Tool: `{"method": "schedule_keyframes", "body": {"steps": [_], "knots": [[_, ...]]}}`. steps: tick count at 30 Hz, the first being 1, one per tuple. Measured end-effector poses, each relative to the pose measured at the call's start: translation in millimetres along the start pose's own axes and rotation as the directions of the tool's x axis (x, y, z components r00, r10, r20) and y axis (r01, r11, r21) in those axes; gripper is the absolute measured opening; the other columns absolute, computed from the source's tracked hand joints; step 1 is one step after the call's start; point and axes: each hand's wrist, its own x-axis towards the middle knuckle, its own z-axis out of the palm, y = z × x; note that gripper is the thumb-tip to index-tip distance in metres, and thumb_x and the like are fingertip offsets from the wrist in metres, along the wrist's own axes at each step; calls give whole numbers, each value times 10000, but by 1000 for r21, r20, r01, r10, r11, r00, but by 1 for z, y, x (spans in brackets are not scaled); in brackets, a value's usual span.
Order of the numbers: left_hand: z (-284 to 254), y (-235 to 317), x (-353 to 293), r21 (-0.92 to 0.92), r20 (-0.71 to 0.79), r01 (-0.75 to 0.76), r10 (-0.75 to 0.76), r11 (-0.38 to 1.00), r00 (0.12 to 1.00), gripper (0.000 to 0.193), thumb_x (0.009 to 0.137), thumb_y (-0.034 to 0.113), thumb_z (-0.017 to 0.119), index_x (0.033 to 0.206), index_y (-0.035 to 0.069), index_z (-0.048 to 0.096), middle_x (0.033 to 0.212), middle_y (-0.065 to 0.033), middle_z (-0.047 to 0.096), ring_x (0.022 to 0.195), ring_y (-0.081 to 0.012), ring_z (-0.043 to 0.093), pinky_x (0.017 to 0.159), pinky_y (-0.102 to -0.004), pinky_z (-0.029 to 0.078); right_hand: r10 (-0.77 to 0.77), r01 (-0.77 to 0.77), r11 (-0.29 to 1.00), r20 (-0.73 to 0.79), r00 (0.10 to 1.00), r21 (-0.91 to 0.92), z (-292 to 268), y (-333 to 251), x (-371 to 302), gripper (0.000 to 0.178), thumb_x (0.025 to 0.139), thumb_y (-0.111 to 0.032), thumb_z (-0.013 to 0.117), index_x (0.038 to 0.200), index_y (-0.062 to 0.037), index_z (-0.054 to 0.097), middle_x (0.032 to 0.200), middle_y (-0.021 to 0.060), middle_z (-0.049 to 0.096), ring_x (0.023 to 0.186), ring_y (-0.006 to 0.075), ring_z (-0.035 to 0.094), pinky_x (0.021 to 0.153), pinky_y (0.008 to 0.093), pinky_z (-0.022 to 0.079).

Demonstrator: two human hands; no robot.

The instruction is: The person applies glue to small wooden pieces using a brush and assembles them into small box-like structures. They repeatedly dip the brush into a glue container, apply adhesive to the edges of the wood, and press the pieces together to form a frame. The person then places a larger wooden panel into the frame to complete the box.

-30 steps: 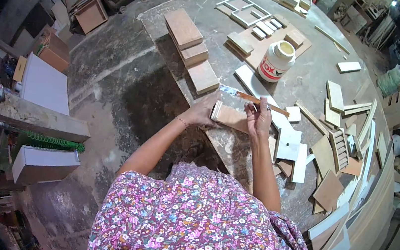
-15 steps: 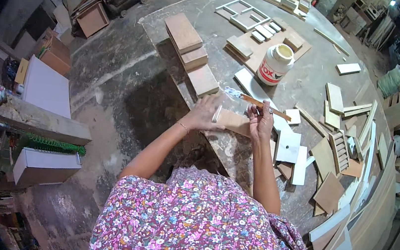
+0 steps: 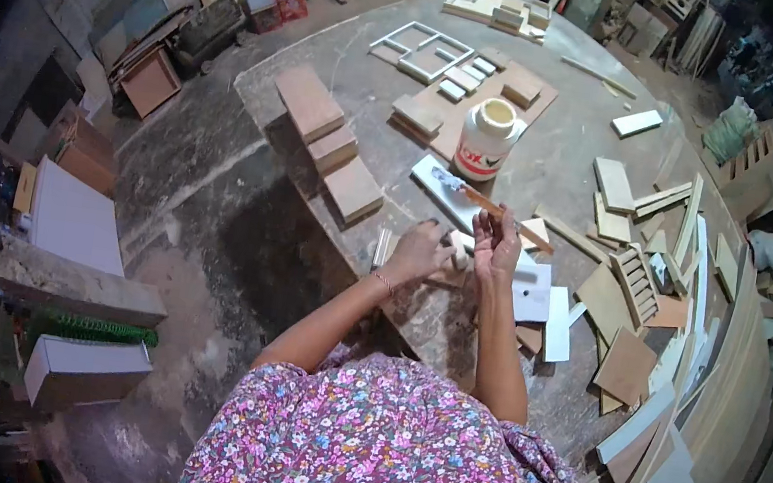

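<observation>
My right hand (image 3: 498, 246) is closed around a thin brown wooden stick (image 3: 486, 203), whose raised tip is coated with white glue. Close by on the left, my left hand (image 3: 418, 253) has its fingers curled at a small pale wooden piece (image 3: 461, 250); its grip is partly hidden. A flat wooden piece lies mostly covered beneath the left hand, and narrow strips (image 3: 385, 247) show just past its left side. Beyond the stick stands an open white glue jar (image 3: 487, 140) with a red label. A long white board (image 3: 444, 193) lies between jar and hands.
Wooden blocks (image 3: 351, 189) line the table's left edge. Behind the jar, a brown board (image 3: 534, 98) carries small blocks, beside a white divided frame (image 3: 420, 51). Offcuts and a slatted wooden piece (image 3: 636, 278) crowd the right side. White panels (image 3: 531, 292) lie by my right wrist.
My left hand has shifted right, from the strips on the flat piece toward my right hand and the small pale piece. The stick stays in my right hand. The whole view has shifted.
</observation>
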Motion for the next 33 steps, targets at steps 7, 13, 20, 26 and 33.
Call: {"method": "schedule_keyframes", "body": {"steps": [7, 13, 20, 26, 33], "knots": [[5, 10, 48, -152, -152, 140, -163, 978, 975, 448, 704, 128, 634, 1088, -48, 486, 942, -191, 543, 907, -319, 534, 794, -376, 423, -164, 165, 986, 22, 986, -6, 22, -29, 10, 361, 865, -324, 512, 998, 12, 503, 819, 119, 578, 749, 214, 595, 712, 343, 509], [-6, 19, 103, -125, -344, 46, -87, 991, 935, 679, 653, 100, 671, 1218, -49, 325, 1086, -208, 450, 1035, -354, 427, 912, -407, 340, -409, 420, 878, 95, 908, -229, 68, -53, 25, 370, 899, -308, 446, 1038, 32, 493, 875, 149, 594, 773, 224, 609, 720, 337, 510], [-14, 13, 172, -123, -355, -14, -31, 992, 934, 975, 598, 146, 718, 1315, -58, 90, 1194, -244, 389, 1154, -358, 339, 963, -409, 300, -670, 696, 471, 293, 682, -542, 115, -58, 48, 267, 894, -165, 476, 1046, 52, 504, 814, 107, 593, 711, 148, 607, 642, 257, 519], [-10, 6, 199, -203, -172, 39, -75, 978, 982, 1215, 530, 274, 804, 1345, -8, -52, 1218, -118, 439, 1157, -278, 386, 1001, -466, 190, -589, 656, 170, 458, 666, -735, 117, -62, 63, 237, 884, -166, 503, 1021, 23, 542, 749, 88, 610, 683, 133, 604, 631, 250, 508], [-2, 20, 169, -227, -282, -150, 83, 962, 956, 1161, 545, 238, 786, 1355, 6, -13, 1218, -67, 433, 1159, -256, 385, 992, -458, 208, -485, 675, -99, 628, 609, -731, 105, -65, 61, 128, 781, -87, 619, 879, -5, 613, 759, 82, 590, 615, 131, 579, 541, 250, 464]]}}
